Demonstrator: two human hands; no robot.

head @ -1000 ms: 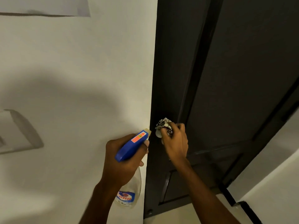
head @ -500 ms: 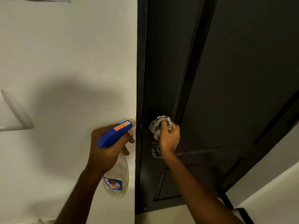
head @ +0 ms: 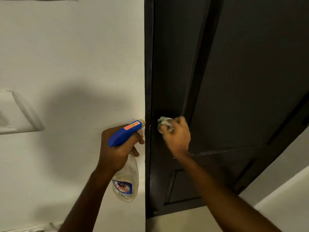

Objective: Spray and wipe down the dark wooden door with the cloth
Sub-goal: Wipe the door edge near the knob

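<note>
Right hand point(head: 176, 138): curled around a bunched cloth point(head: 164, 123), pressed on the dark wooden door point(head: 234, 81) near its left edge — blurred.
Left hand point(head: 117, 149): wrapped around the neck of a spray bottle point(head: 125, 164), blue head pointing to the door edge — held before the white wall point(head: 75, 56).
Far left: white switch plate point(head: 18, 113).

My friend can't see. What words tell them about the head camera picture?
A right hand grips a bunched cloth against a dark wooden door. The left hand holds a blue-topped spray bottle beside it, in front of a white wall.
</note>
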